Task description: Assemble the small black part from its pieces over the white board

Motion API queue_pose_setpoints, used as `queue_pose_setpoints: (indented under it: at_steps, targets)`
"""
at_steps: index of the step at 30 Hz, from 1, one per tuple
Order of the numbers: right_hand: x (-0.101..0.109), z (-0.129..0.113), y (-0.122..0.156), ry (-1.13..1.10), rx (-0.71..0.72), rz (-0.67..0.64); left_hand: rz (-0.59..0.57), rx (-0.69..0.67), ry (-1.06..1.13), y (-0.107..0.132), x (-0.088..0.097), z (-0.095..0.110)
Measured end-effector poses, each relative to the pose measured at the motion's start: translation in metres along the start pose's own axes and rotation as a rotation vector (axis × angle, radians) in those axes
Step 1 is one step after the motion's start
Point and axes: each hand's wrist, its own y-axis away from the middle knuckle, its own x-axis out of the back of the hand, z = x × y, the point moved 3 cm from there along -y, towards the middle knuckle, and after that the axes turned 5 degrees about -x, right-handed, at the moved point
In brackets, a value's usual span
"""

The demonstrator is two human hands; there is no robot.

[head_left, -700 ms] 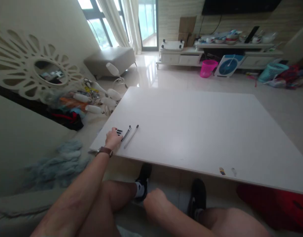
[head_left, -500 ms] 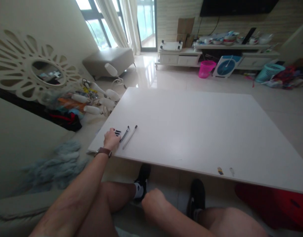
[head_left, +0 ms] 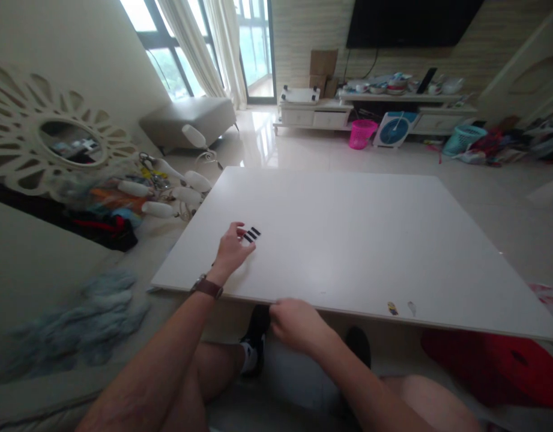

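Observation:
My left hand [head_left: 233,249] is above the left part of the white table [head_left: 348,240], thumb and fingers closed around a small pale piece with black stripes [head_left: 252,234]. Its exact kind is too small to make out. A dark speck shows beside the left wrist, which wears a brown-strapped watch [head_left: 207,287]. The two thin pen-like sticks seen before are not visible; the hand and wrist cover that area. My right hand [head_left: 298,324] is a loose fist at the table's front edge. Its fingers are curled under, so anything inside is hidden.
Two small stickers, one yellow and blue [head_left: 392,308], sit near the front edge. A lamp with several white shades [head_left: 186,195] stands by the left edge. A red object [head_left: 492,366] lies below the table at right. Beyond are a pink basket [head_left: 361,133] and a fan [head_left: 394,129].
My left hand has moved right and away from me with the striped piece. My right fist has risen from between the legs to the table's front edge. The view has shifted slightly.

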Motion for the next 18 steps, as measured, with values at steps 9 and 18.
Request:
queue_pose_setpoints:
  at_steps: [9,18]
  targets:
    - [0.072,0.088,0.010,-0.784,-0.245,0.884,-0.084,-0.333,0.367,0.043,-0.040,0.111]
    - [0.077,0.109,0.020,-0.969,-0.184,0.991,-0.264,-0.319,0.482,0.044,-0.074,0.154]
